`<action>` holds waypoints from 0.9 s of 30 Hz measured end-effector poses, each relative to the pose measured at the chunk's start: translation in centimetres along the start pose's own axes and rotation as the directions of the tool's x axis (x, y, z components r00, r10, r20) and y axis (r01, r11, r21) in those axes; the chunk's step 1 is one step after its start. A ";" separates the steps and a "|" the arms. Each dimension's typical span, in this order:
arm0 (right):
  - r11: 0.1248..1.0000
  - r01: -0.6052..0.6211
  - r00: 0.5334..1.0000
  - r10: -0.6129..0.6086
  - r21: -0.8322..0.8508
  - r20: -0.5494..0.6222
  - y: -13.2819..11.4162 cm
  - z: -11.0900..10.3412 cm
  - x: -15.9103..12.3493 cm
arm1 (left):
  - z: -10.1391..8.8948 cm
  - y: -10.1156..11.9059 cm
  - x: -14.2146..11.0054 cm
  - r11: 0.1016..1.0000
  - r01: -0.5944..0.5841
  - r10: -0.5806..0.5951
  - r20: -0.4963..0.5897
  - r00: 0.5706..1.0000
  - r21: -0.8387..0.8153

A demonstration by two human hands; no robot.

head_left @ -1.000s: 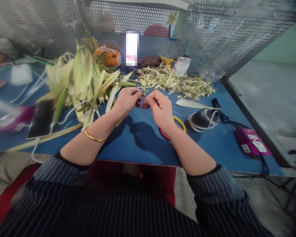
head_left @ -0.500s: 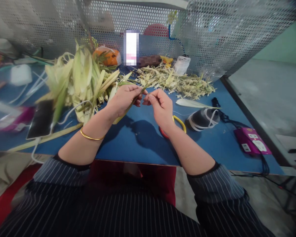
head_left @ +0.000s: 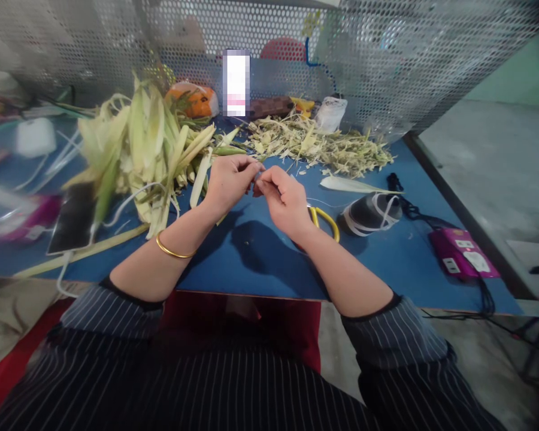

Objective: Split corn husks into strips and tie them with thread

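My left hand point(head_left: 232, 182) is closed in a pinch over the middle of the table, holding a corn husk piece. Most of that piece is hidden by the fingers, and a pale end shows below the palm. My right hand point(head_left: 284, 200) is pinched shut too, its fingertips meeting those of the left. A thin white thread point(head_left: 327, 204) runs from behind the right hand towards a dark spool point(head_left: 369, 214) wrapped in white, so the right fingers seem to grip the thread. Scissors with yellow handles point(head_left: 329, 222) lie partly under my right wrist.
Corn husks point(head_left: 146, 131) are heaped at left, dried scraps point(head_left: 314, 143) at the back. One loose husk point(head_left: 353, 185) lies near the spool. A phone point(head_left: 73, 216) with a white cable, a purple power strip point(head_left: 465, 254) and a perforated metal screen point(head_left: 278, 30) surround the blue table point(head_left: 260, 278).
Both hands have drawn closer, the right moving left until the fingertips meet. The green husk end that stuck up between them is now mostly hidden. More of the scissors' yellow handles shows.
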State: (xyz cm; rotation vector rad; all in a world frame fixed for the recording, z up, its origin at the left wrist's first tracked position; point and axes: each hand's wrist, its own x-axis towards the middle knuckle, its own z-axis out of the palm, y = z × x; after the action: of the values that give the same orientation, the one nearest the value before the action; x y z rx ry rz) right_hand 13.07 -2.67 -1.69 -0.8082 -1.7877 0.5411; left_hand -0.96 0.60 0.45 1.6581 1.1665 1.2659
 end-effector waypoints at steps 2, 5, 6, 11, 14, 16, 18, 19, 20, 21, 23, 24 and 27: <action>0.999 0.035 0.999 -0.034 -0.037 0.021 -0.4 -0.1 -0.1 | 0.0 0.0 0.0 1.000 0.013 -0.013 0.001 1.000 -0.004; 0.998 0.045 0.998 -0.043 -0.037 0.050 -0.6 -0.3 0.0 | -0.2 -0.2 0.3 0.998 0.052 -0.051 0.021 0.998 -0.038; 0.999 0.038 0.999 -0.036 -0.037 0.040 -0.6 -0.4 0.0 | -0.3 -0.3 0.4 0.997 0.065 -0.064 0.033 0.997 -0.047; 0.998 -0.053 0.995 0.049 -0.033 -0.090 -0.3 -1.1 0.5 | -0.9 -0.2 1.2 0.992 0.112 -0.106 0.100 0.989 -0.058; 0.996 -0.085 0.992 0.082 -0.029 -0.091 -0.2 -1.1 0.5 | -1.2 0.0 1.2 0.993 0.114 -0.107 0.135 0.985 -0.044; 0.995 -0.086 0.995 0.084 -0.043 -0.062 -0.3 -1.0 0.4 | -1.2 0.0 1.2 0.996 0.087 -0.086 0.104 0.991 -0.002; 0.995 -0.078 0.997 0.077 -0.060 -0.024 -0.3 -0.8 0.2 | -1.2 -0.2 1.1 0.997 0.041 -0.045 0.048 0.998 0.069; 0.995 -0.072 0.997 0.072 -0.067 -0.011 -0.4 -0.8 0.2 | -1.1 -0.2 1.0 0.994 0.013 -0.016 0.024 1.000 0.111; 0.995 -0.067 0.998 0.067 -0.073 -0.003 -0.4 -0.7 0.1 | -1.1 -0.3 0.9 0.988 -0.016 0.015 0.007 1.000 0.152; 0.995 -0.063 0.998 0.063 -0.077 0.001 -0.4 -0.7 0.1 | -1.1 -0.4 0.9 0.981 -0.045 0.046 -0.005 0.999 0.190; 0.995 -0.062 0.998 0.063 -0.078 0.005 -0.6 -0.8 0.1 | -1.1 -0.5 0.8 0.962 -0.089 0.097 -0.017 0.995 0.258; 0.995 -0.064 0.998 0.065 -0.075 0.008 -0.6 -0.8 0.1 | -1.1 -0.5 0.7 0.952 -0.104 0.117 -0.026 0.993 0.287; 0.996 -0.069 0.997 0.070 -0.059 0.024 -0.8 -0.7 0.1 | -1.0 -0.6 0.6 0.925 -0.126 0.153 -0.048 0.987 0.357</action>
State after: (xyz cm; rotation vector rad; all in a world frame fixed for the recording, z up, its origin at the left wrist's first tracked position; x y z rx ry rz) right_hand 13.45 -3.12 -0.82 -0.9100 -1.8121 0.5493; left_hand -2.02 1.44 0.31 2.0001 1.4077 1.2687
